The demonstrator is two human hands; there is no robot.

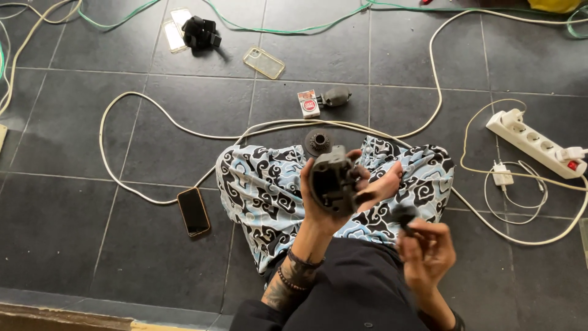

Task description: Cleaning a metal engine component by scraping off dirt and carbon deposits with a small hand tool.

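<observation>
Holding: left hand (324,202), fingers clamped round grey hollow plastic housing (332,182), opening toward viewer.
Right hand (425,251): fingers pinching small black round part (404,214), just right of housing.

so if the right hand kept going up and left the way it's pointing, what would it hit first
Probably the grey housing held in the left hand. The right hand pinches a small dark part aimed that way, so the part would likely touch first; depth is unclear from this single view.
</observation>
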